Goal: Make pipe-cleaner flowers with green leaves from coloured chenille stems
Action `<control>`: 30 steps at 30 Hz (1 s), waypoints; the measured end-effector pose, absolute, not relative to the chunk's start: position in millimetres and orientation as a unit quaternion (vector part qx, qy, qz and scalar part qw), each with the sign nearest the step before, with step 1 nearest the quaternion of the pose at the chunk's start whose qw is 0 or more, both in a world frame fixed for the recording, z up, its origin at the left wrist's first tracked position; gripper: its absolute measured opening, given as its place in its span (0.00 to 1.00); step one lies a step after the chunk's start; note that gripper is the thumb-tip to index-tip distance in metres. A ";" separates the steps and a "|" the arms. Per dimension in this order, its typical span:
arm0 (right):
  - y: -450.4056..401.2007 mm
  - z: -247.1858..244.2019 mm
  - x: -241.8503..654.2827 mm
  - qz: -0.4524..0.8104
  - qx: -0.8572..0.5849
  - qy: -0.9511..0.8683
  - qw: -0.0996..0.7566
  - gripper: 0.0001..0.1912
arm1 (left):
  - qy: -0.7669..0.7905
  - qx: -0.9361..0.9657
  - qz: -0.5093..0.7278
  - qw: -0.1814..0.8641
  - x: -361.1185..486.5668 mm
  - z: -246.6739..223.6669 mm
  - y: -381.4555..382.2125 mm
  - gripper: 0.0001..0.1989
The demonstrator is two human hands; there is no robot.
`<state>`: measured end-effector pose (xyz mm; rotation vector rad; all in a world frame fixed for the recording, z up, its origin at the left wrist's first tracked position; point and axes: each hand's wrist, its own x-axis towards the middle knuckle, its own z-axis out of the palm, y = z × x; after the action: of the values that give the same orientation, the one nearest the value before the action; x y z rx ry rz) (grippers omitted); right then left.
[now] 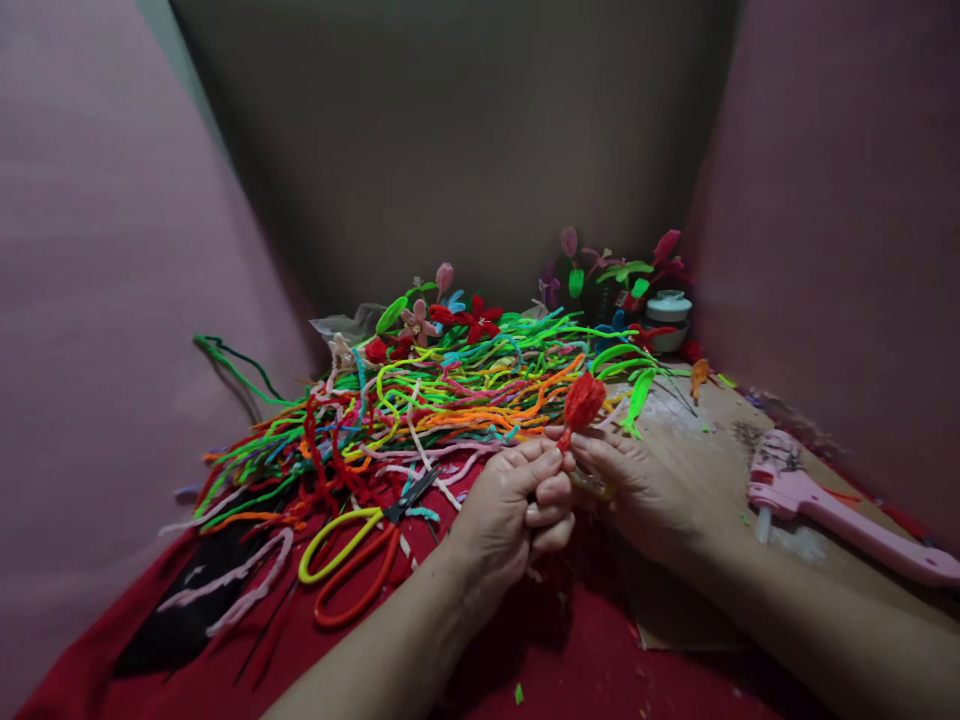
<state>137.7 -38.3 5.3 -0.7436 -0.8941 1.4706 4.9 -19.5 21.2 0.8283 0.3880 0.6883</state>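
A red pipe-cleaner flower bud (583, 402) stands upright between my two hands, its narrow base pinched at the bottom. My left hand (517, 500) is closed, with thumb and forefinger gripping that base and the other fingers curled under. My right hand (626, 480) comes in from the other side, its thumb and fingers closed at the same base. Just left of my left hand lie scissors (352, 575) with one yellow and one red handle loop, blades pointing to the pile of coloured pipe cleaners (450, 390) behind.
At right, a pink glue gun (832, 510) rests on a cardboard sheet (697, 480). Finished pipe-cleaner flowers (480, 318) and a lidded jar (667, 318) stand at the back. A red cloth (555, 660) covers the surface; pink panels (840, 200) rise on both sides.
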 end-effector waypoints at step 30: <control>-41.5 -0.9 135.9 0.626 -0.301 -0.392 0.604 0.10 | 0.373 0.654 0.392 0.529 7.7 22.4 -21.1 0.12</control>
<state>135.9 -41.5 -0.9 -0.6963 -0.9077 1.4484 7.7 -21.1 22.4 1.5625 0.8909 0.9365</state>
